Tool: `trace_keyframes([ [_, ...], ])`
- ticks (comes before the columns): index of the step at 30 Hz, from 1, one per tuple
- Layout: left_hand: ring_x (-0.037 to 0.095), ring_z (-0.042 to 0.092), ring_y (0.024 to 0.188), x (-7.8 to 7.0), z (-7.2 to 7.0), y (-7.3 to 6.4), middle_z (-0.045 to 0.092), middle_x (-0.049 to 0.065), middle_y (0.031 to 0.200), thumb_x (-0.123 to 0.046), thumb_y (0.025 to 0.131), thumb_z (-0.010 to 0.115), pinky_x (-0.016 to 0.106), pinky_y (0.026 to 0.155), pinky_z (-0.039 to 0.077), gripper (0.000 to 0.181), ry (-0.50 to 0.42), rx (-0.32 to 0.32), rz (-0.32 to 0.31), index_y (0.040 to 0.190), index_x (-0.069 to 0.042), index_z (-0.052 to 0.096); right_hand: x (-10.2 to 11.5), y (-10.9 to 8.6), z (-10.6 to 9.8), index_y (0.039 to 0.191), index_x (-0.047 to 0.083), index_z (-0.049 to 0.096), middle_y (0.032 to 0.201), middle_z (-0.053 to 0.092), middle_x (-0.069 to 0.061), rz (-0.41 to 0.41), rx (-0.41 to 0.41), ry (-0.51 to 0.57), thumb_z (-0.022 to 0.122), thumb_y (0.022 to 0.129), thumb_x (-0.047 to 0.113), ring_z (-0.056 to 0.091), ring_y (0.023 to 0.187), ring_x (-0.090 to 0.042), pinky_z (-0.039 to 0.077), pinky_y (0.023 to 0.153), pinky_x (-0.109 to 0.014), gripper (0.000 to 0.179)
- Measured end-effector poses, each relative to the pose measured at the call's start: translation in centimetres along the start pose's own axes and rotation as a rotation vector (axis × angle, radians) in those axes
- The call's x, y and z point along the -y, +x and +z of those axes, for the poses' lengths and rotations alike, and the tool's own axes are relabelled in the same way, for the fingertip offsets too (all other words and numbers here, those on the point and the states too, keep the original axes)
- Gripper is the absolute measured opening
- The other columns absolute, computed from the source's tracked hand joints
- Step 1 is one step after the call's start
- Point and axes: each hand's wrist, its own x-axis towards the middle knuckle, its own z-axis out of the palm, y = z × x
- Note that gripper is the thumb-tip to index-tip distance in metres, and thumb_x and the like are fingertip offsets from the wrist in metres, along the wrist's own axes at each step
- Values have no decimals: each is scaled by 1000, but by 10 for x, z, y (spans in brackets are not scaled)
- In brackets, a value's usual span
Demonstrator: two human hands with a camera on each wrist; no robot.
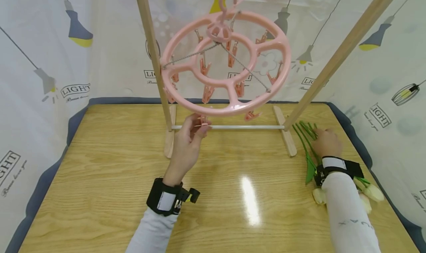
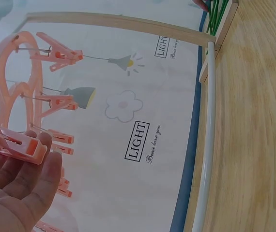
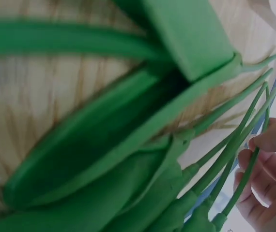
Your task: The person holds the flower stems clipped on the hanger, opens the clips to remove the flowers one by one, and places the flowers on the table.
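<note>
My left hand holds a pink clothespin between thumb and fingers, below the near rim of a round pink drying hanger. Seen from the left wrist, the clothespin lies across the fingers with the thumb on one end. Over at the table's right side, my right hand is among the green stems of several white tulips. Thumb and fingertips pinch one thin stem in the right wrist view. The tulip blooms lie toward me, partly hidden behind the right forearm.
The hanger hangs inside a wooden frame with a left post, a right post and a white crossbar low over the wooden table. More pink clothespins dangle from its rings. A lamp-patterned cloth stands behind.
</note>
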Motion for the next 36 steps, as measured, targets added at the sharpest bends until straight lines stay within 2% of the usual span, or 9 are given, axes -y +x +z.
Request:
trace_keyframes([
  [9,30,63,97,0,0,0,64,24,111,-5,99,52,42,82,55,33,-13,16,-12,129,5,49,5,-1,-1,132,-6,52,116,48,-44,-5,96,7,51,89,3,50,96,-60,48,67,-71,44],
  [16,27,63,95,-6,-1,1,64,25,112,-6,100,49,23,80,53,32,-75,26,-14,131,4,49,6,0,-9,138,-7,44,126,39,-47,-39,199,25,47,90,4,42,107,-63,43,76,-73,49],
  [21,31,64,95,-10,-1,2,63,28,111,-5,101,47,18,80,53,30,-128,21,-18,129,5,49,3,-2,-14,136,-10,44,122,40,-49,-89,205,30,47,91,4,42,104,-63,42,78,-73,48],
  [25,32,65,93,-12,-2,2,64,28,110,-4,101,46,22,80,54,30,-134,29,-22,130,5,48,2,-4,-16,136,-12,42,122,40,-49,-114,208,31,49,91,5,41,105,-63,40,81,-74,49],
  [30,34,64,93,-13,-4,2,62,31,111,-2,101,45,23,82,55,33,-176,41,-28,133,6,46,-1,-4,-16,138,-12,41,123,38,-48,-115,217,31,48,92,5,41,103,-63,42,76,-72,50],
  [36,29,64,92,-12,-5,2,62,29,113,-6,101,47,22,81,55,34,-176,35,-46,134,5,47,-4,-5,-16,137,-14,40,120,42,-49,-147,227,25,45,91,2,45,100,-63,44,74,-70,49],
])
